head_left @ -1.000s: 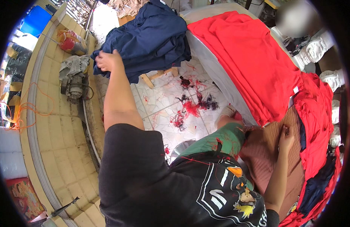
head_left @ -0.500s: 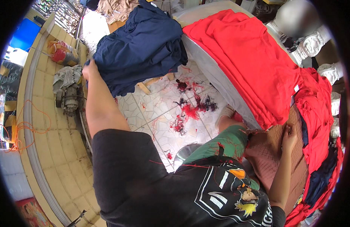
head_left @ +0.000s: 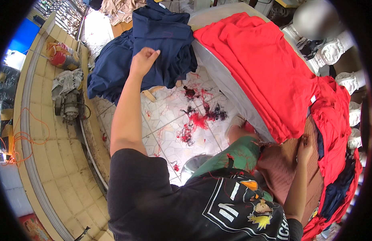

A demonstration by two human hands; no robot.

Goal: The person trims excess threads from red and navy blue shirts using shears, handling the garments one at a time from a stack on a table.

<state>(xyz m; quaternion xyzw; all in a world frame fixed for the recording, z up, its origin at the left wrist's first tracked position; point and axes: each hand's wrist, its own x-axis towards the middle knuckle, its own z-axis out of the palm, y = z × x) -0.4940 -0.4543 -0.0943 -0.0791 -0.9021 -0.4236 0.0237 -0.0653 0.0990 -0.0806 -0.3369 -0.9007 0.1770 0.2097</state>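
My left hand (head_left: 142, 61) reaches far out to a heap of navy blue garments (head_left: 162, 44) and lies on top of it, fingers spread, not gripping. My right hand (head_left: 305, 145) rests low at the right on a brown striped cloth (head_left: 282, 168), close to the edge of a stack of red garments (head_left: 266, 68) spread over a grey table (head_left: 224, 86). Its fingers look curled on the cloth; whether it pinches anything I cannot tell. More red and navy pieces (head_left: 334, 160) hang at the right.
Red and dark thread scraps (head_left: 200, 118) litter the tiled floor. A small motor (head_left: 69, 106) under a rag sits by a tiled ledge (head_left: 45, 160) at the left. A metal stool (head_left: 196, 164) is under me. White mannequin parts (head_left: 346, 80) stand at the far right.
My left arm swung from the left edge of the navy heap to the right, onto its top. The view shifted slightly. My right hand stayed on the brown cloth.
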